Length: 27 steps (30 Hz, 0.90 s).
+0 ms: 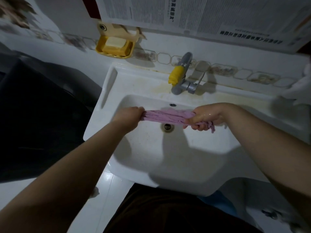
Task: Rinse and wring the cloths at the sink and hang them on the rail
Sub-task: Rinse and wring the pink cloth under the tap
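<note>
Now over the white sink [117, 78], pink cloth [168, 117] twisted into a rope above the drain [167, 127], left hand [129, 115] gripping one end, right hand [204, 117] clenched round the other, tap [182, 74] behind.

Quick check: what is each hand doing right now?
Left hand: grips one end of the pink cloth.
Right hand: grips the other end, over the sink.

pink cloth [168, 117], white sink [168, 158], yellow soap dish [101, 46]
</note>
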{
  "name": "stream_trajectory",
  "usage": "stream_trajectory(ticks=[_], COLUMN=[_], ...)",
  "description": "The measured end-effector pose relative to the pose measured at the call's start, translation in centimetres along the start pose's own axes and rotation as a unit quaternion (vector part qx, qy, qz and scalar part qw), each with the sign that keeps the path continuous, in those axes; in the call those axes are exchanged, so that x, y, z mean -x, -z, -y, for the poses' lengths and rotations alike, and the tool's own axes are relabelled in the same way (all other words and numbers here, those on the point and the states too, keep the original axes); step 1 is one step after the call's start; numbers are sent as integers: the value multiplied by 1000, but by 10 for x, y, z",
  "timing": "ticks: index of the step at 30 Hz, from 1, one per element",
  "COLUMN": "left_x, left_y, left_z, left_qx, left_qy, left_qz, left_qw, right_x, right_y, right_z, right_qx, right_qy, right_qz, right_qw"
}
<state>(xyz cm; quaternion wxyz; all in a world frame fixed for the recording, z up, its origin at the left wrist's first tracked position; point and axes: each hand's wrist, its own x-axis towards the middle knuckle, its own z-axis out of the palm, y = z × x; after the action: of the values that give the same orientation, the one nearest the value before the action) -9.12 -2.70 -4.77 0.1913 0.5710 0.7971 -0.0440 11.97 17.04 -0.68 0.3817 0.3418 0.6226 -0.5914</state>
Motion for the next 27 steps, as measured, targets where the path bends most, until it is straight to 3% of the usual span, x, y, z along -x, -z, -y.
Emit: stream_trajectory(ticks=[3, 5, 6, 8, 10, 11, 12, 14, 15, 17, 19, 20, 22, 24, 27], left_x=[6, 12, 19, 29, 33, 33, 31, 28, 28, 28, 32, 34, 38, 41, 38], left_y=[-11, -21, -25, -36, -41, -39, -38, -31, -27, -27, -25, -25, -17, 0, 21], left_z=[-2, -12, -20, -33, -41, -44, -45, -46, -44, -37, -25, -17, -6, -6, -14], left_qx=[59, 243, 370, 607, 771, 822, 856, 886, 893, 889, 867, 853, 824, 784, 690], left_qy=[62, 127, 158, 165, 137, 135, 145, 171, 173, 151, 131, 125, 89, 30, -39], left_qz=[126, 247, 300, 340, 320, 293, 261, 196, 175, 186, 220, 245, 301, 366, 445], left_qw=[988, 930, 865, 699, 533, 470, 423, 384, 377, 391, 427, 443, 471, 501, 570], right_x=[-10, -19, -27, -45, -54, -52, -49, -38, -31, -22, -20, -18, -22, -29, -34], right_y=[-3, -17, -26, -43, -66, -80, -95, -123, -135, -144, -136, -128, -111, -101, -96], right_z=[10, 25, 32, 47, 61, 65, 66, 61, 57, 48, 35, 29, 13, 7, 31], right_qx=[-53, -39, -36, -31, 39, 84, 120, 174, 189, 76, -44, -16, 221, 414, 483], right_qy=[-72, -76, -52, 14, 41, 54, 79, 155, 194, 268, 322, 337, 325, 309, 436], right_qz=[-88, -201, -264, -356, -370, -366, -355, -310, -279, -223, -286, -362, -453, -465, -429], right_qw=[992, 976, 962, 934, 927, 925, 924, 922, 921, 934, 902, 869, 800, 719, 626])
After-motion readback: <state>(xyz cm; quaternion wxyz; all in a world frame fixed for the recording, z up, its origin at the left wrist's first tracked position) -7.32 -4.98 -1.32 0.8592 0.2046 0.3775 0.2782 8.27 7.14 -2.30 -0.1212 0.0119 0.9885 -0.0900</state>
